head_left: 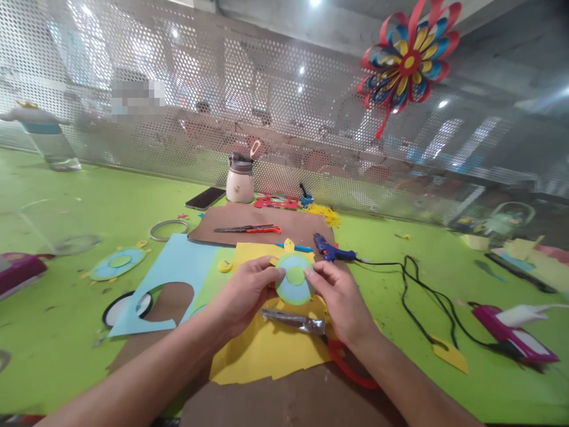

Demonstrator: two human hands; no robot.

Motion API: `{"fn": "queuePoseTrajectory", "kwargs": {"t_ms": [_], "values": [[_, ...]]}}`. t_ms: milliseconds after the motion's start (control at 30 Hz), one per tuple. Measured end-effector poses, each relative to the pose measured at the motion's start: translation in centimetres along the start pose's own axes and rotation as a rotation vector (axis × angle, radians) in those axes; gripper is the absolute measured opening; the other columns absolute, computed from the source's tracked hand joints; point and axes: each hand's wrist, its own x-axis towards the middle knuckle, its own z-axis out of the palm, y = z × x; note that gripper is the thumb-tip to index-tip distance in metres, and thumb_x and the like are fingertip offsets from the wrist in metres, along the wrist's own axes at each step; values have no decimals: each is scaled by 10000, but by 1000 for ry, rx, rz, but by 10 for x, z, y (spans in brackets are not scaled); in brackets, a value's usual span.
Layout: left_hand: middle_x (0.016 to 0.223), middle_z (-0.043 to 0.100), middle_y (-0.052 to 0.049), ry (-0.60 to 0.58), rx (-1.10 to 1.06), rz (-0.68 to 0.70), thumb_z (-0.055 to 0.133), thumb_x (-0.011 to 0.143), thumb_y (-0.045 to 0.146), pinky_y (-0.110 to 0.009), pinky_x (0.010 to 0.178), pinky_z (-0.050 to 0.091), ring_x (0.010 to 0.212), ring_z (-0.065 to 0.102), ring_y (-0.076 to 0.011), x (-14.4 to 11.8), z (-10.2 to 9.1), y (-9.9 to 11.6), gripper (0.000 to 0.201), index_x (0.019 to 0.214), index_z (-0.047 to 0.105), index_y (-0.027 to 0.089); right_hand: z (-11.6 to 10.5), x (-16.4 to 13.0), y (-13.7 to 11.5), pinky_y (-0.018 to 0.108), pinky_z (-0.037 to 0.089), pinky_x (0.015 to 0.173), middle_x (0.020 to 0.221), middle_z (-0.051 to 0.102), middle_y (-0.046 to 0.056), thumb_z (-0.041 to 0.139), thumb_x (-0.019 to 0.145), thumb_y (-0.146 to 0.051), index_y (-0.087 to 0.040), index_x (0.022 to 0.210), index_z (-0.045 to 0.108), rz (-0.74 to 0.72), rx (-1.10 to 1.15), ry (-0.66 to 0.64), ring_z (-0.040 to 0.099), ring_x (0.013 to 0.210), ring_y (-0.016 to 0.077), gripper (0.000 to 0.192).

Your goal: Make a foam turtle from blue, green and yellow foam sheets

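Note:
Between both hands is a paper turtle [294, 290] with a blue and green ringed shell and a yellow head at the top. My left hand [255, 290] pinches its left edge between thumb and fingers. On the other side, my right hand [335, 293] grips the right edge the same way. Beneath them lie scissors [296, 320] with red handles, on a yellow paper sheet [249, 350]. A blue pen [296, 247] and a blue glue gun [331, 249] rest just beyond the turtle. Left of my left wrist is a light blue sheet [178, 267] with a round cut-out.
A second paper turtle [118, 262] lies left. Farther back are a utility knife [249, 229] on brown cardboard [302, 219], a phone [205, 198] and a white bottle [240, 181]. A black cord [404, 284] runs right to a purple power strip [518, 338]. Perforated metal mesh [275, 118] borders the table.

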Motion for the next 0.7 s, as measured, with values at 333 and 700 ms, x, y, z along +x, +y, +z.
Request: {"fn": "queuePoseTrajectory", "kwargs": {"t_ms": [333,700], "values": [[777,699,-21,77,67,127,732,703,233,-250,721,463,716,598,-147,2,1,-6,133,804,692,156,0,-12,-5,375,477,768,884,565,75,523,865,-157,-185,941,586,-660,-741,224,542,866,218,103],[657,660,25,186,187,110,751,663,244,-247,679,434,680,599,-161,-2,6,-7,331,978,670,183,8,-12,-4,336,481,695,864,569,61,593,812,-161,-181,918,546,-594,-846,258,545,801,203,118]]}}
